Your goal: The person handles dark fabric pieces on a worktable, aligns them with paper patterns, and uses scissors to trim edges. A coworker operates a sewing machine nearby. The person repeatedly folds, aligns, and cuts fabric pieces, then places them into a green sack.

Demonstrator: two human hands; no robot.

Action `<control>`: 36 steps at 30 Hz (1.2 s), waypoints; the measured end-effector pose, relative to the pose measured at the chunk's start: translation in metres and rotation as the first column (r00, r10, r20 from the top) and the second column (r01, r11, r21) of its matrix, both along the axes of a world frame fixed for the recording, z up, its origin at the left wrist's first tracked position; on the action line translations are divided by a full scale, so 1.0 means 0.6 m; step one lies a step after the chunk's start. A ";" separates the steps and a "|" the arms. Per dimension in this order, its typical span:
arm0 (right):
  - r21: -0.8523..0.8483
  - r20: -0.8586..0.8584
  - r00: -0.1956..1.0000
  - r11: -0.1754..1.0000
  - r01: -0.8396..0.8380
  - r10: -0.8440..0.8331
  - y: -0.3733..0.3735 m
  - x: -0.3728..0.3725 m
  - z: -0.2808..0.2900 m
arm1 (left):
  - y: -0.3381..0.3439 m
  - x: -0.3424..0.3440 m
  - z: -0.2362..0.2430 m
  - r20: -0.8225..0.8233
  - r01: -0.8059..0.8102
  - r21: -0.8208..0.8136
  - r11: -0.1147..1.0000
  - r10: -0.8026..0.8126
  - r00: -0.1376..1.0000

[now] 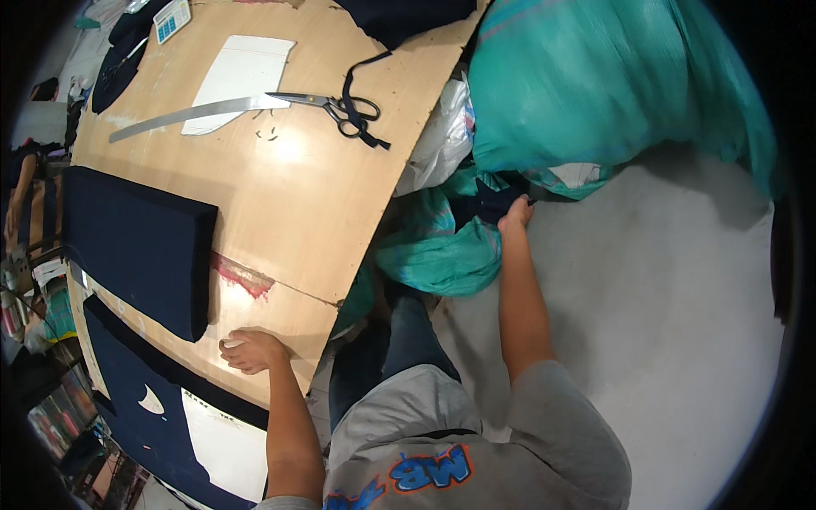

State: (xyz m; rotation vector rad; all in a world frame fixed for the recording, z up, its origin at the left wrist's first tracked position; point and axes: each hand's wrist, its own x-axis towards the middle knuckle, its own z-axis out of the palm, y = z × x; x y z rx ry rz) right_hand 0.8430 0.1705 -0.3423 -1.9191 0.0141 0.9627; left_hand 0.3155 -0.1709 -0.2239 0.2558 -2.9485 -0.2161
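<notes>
Two hands are in view, one at each side of my body. My left hand point(252, 352) is placed at the near edge area of the desk point(323, 204), fingers curled inward; I cannot tell whether it encloses anything. My right hand point(516, 212) is extended forward beyond the desk edge, fingers narrowed and holding dark navy cloth point(489, 204). This cloth is located at the mouth of a crumpled green woven sack point(450, 263), beside the desk.

Adjacent items: a large, full green sack point(586, 85) stands beyond my right hand, on the grey floor point(663, 340). A white plastic bag point(444, 136) sits between that sack and the desk edge.

Desk layout: a folded navy fabric stack point(140, 246) lies forward of my left hand, clear of the fingers. A torn red patch point(242, 274) marks the surface beside it. Farther off, a curved metal ruler point(187, 113) crosses a white pattern piece point(242, 68). Black-handled scissors point(327, 100) meet the ruler's right end, and a narrow navy strip point(349, 93) runs across their handles. A calculator point(172, 21) is positioned near the far edge. To the left of my left forearm, a white sheet point(229, 446) lies on navy fabric point(136, 374).
</notes>
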 end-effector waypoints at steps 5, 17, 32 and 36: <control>-0.068 -0.183 0.963 0.975 -0.214 0.199 -0.061 0.056 -0.049 | -0.001 0.004 -0.009 -0.023 0.027 -0.067 0.997 -0.029 0.999; -0.142 0.416 0.526 0.624 -0.768 0.742 -0.346 -0.065 0.046 | -0.036 0.006 0.009 0.169 0.103 0.214 0.971 -0.140 0.976; 0.288 0.841 0.137 -0.219 -0.932 0.524 -0.279 -0.781 0.424 | -0.205 -0.189 0.098 -0.097 0.469 0.479 0.742 -0.487 0.868; 0.139 0.892 -0.072 -0.423 -0.896 0.447 -0.362 -0.950 0.457 | -0.217 -0.300 0.078 -0.179 0.534 0.419 0.734 -0.510 0.842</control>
